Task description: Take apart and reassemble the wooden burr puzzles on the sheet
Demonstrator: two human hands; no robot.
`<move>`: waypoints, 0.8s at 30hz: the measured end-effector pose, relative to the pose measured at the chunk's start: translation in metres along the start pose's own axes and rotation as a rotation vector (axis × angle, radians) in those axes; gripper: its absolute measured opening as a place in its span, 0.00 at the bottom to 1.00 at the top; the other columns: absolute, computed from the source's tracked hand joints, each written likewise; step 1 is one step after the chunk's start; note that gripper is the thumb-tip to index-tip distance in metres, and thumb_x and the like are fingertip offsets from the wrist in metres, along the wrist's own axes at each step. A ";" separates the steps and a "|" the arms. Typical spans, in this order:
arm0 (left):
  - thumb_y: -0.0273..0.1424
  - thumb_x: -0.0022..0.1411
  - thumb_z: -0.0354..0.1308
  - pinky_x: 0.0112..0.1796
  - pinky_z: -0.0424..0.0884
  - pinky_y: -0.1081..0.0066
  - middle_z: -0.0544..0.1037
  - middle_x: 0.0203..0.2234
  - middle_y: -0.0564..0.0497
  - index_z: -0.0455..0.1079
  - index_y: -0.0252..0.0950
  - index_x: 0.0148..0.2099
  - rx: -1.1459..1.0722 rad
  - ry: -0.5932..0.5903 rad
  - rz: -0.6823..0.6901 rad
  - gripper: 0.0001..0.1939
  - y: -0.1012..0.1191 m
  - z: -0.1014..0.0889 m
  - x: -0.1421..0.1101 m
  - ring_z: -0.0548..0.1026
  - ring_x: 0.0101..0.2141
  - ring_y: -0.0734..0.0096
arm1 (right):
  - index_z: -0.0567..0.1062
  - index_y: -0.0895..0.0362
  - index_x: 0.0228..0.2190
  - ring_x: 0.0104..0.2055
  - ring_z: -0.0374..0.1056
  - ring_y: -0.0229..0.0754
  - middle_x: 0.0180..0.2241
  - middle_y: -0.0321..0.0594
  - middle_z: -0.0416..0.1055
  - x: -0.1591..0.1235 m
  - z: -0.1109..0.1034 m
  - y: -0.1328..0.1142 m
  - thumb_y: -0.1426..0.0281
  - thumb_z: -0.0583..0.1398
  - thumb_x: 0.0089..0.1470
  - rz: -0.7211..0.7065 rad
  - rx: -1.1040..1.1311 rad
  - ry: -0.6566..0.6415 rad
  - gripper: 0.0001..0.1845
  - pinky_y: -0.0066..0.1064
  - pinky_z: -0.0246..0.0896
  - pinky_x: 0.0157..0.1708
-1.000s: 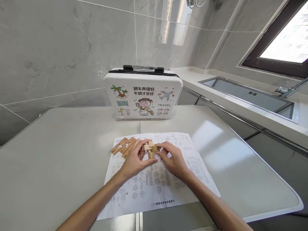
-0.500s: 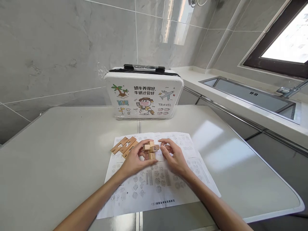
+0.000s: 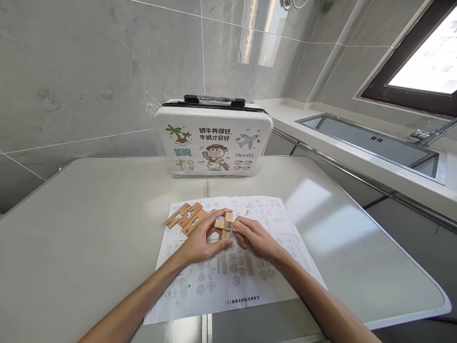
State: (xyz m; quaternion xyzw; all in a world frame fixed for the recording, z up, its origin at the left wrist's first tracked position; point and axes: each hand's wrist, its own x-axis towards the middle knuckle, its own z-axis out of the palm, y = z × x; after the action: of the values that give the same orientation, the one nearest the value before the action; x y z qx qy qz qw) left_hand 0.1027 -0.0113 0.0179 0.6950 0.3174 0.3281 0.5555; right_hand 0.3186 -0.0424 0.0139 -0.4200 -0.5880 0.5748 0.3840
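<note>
Between my hands is a wooden burr puzzle [image 3: 225,224] of interlocked pale blocks, one darker face marked with a figure like a 2 or Z. My left hand [image 3: 204,237] wraps round it from the left, its fingers above and thumb below. The fingers of my right hand [image 3: 255,236] pinch the puzzle's right end. Several flat wooden pieces [image 3: 197,222] with cut-out slots and numbers lie to the left, partly hidden behind my left hand. Under everything lies a printed instruction sheet [image 3: 246,281] full of small diagrams.
A white case [image 3: 216,143] with cartoon prints, wrapped in clear plastic, stands at the back of the white table [image 3: 89,224]. To the right are a counter with a sink [image 3: 374,138] and a faucet [image 3: 424,136]. A tiled wall [image 3: 107,71] rises behind.
My right hand has moved left and closed on the right end of the puzzle. The puzzle has turned slightly in my left hand. The loose flat pieces have stayed put.
</note>
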 end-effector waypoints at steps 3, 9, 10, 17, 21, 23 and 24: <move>0.41 0.60 0.72 0.54 0.74 0.62 0.74 0.55 0.42 0.66 0.43 0.67 0.040 0.016 0.005 0.36 0.000 0.001 -0.001 0.77 0.49 0.59 | 0.65 0.53 0.25 0.22 0.56 0.37 0.20 0.31 0.61 0.002 0.000 0.000 0.45 0.56 0.67 0.002 0.044 -0.007 0.28 0.31 0.55 0.27; 0.41 0.65 0.67 0.51 0.74 0.62 0.76 0.50 0.47 0.65 0.45 0.66 0.436 0.300 0.027 0.30 0.003 -0.013 0.003 0.77 0.45 0.63 | 0.68 0.55 0.26 0.19 0.55 0.34 0.20 0.31 0.61 0.013 -0.016 0.006 0.45 0.64 0.60 0.091 0.465 0.295 0.27 0.29 0.53 0.20; 0.40 0.67 0.65 0.50 0.73 0.61 0.75 0.52 0.47 0.68 0.45 0.63 0.550 0.342 0.042 0.25 0.003 -0.019 0.005 0.76 0.48 0.61 | 0.68 0.55 0.27 0.19 0.53 0.33 0.20 0.29 0.60 0.014 -0.022 0.007 0.47 0.66 0.58 0.076 0.581 0.373 0.26 0.27 0.52 0.18; 0.39 0.74 0.52 0.52 0.70 0.57 0.78 0.48 0.44 0.73 0.38 0.49 0.999 0.483 0.057 0.13 -0.007 -0.064 0.012 0.76 0.49 0.55 | 0.68 0.54 0.31 0.18 0.51 0.28 0.22 0.24 0.53 0.017 -0.056 0.022 0.68 0.71 0.56 -0.014 1.103 0.586 0.16 0.18 0.55 0.15; 0.38 0.76 0.43 0.40 0.69 0.62 0.81 0.44 0.45 0.71 0.38 0.45 1.077 0.527 -0.133 0.16 -0.008 -0.084 0.011 0.78 0.39 0.58 | 0.67 0.53 0.34 0.17 0.52 0.27 0.24 0.25 0.57 0.016 -0.066 0.028 0.70 0.68 0.59 -0.010 1.235 0.582 0.14 0.15 0.52 0.10; 0.40 0.76 0.43 0.34 0.65 0.64 0.82 0.39 0.46 0.71 0.39 0.44 1.135 0.528 -0.240 0.17 -0.006 -0.091 0.009 0.78 0.35 0.58 | 0.66 0.53 0.35 0.17 0.53 0.27 0.24 0.25 0.57 0.015 -0.068 0.029 0.71 0.68 0.60 -0.003 1.281 0.578 0.13 0.15 0.53 0.09; 0.41 0.76 0.43 0.31 0.63 0.65 0.82 0.36 0.47 0.71 0.39 0.43 1.169 0.522 -0.284 0.18 -0.005 -0.093 0.008 0.78 0.34 0.58 | 0.66 0.53 0.35 0.17 0.53 0.28 0.24 0.25 0.57 0.015 -0.069 0.029 0.72 0.67 0.60 -0.001 1.309 0.576 0.13 0.15 0.54 0.09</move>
State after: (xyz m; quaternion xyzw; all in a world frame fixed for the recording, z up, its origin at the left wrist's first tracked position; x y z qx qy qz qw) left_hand 0.0313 0.0484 0.0290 0.7312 0.6566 0.1827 0.0290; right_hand 0.3796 -0.0043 -0.0126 -0.2380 0.0021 0.6758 0.6976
